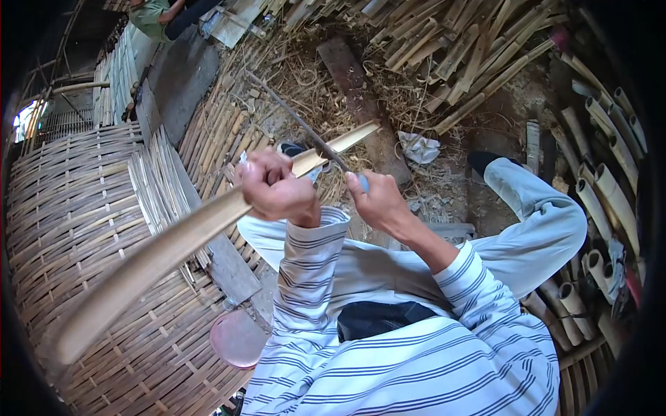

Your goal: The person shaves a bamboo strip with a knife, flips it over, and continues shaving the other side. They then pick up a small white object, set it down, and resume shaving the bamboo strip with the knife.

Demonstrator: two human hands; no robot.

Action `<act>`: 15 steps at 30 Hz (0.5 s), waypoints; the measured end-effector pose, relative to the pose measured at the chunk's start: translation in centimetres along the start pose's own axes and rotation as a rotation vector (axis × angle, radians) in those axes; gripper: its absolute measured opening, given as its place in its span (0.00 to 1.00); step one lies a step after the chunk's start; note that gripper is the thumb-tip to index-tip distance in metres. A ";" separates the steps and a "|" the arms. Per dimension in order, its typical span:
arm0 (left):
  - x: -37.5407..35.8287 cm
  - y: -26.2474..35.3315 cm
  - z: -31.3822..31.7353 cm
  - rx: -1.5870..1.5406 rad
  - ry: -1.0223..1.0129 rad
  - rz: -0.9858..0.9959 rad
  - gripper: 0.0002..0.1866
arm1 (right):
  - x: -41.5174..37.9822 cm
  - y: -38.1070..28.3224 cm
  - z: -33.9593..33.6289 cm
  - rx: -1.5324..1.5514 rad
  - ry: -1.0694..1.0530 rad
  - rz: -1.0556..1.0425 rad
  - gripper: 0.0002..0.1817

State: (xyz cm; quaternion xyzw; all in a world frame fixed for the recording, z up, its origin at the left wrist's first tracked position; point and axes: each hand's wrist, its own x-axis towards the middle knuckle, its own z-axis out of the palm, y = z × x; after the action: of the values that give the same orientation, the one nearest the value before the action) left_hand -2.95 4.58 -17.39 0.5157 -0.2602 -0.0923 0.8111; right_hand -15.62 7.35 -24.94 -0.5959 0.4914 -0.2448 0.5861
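My left hand [276,188] is closed round a long split bamboo strip [159,246], which slants from the lower left up to the right, its pale hollow side showing. In my right hand [378,201] is the handle of a long, thin blade [288,109]. The blade points up and to the left and crosses the strip just beyond my left hand. Blade and strip appear to touch there. The far end of the strip hangs above a dark board on the ground.
A woven bamboo mat [76,243] spreads on the left beside a bundle of thin strips [163,184]. Split bamboo pieces [444,41] lie at the top, bamboo tubes [610,187] at the right. A crumpled white wrapper [419,148] sits beyond my hands. Another person [152,17] is at the upper left.
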 end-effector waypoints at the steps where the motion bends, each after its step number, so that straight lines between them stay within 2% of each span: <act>1: 0.1 0.1 -0.1 0.008 0.023 -0.008 0.15 | 0.1 0.0 0.0 -0.051 -0.008 0.002 0.29; 5: 0.3 -0.1 0.2 0.045 -0.014 0.021 0.15 | -1.5 -3.6 -0.9 -0.043 -0.072 -0.067 0.29; 8: -0.3 0.2 0.0 0.064 -0.040 0.017 0.15 | 0.2 0.9 0.5 -0.075 0.046 0.004 0.31; 9: -0.4 0.2 -0.4 0.048 -0.042 0.032 0.15 | 1.2 1.3 -0.5 -0.062 -0.014 0.099 0.31; 10: -0.3 0.2 -0.5 0.032 -0.050 0.049 0.15 | 1.5 1.5 -0.9 -0.041 -0.025 0.099 0.31; 11: -0.3 0.3 -0.1 0.032 -0.069 0.052 0.20 | 1.3 1.3 -1.0 -0.012 -0.036 0.113 0.30; 12: -0.5 0.2 0.4 0.041 0.029 0.038 0.20 | 0.6 0.9 -1.0 0.018 -0.057 0.142 0.29; 13: -0.5 0.4 0.6 0.065 0.018 0.046 0.21 | -0.2 0.2 -0.7 0.044 0.015 0.035 0.29; 15: -0.6 0.2 1.0 0.121 0.018 0.044 0.21 | -0.6 -0.8 -0.6 0.027 -0.022 -0.026 0.29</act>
State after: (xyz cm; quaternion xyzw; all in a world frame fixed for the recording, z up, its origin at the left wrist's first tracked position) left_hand -3.94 4.11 -17.10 0.5586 -0.2694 -0.0541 0.7826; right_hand -16.19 7.47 -23.91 -0.5971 0.4737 -0.2523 0.5962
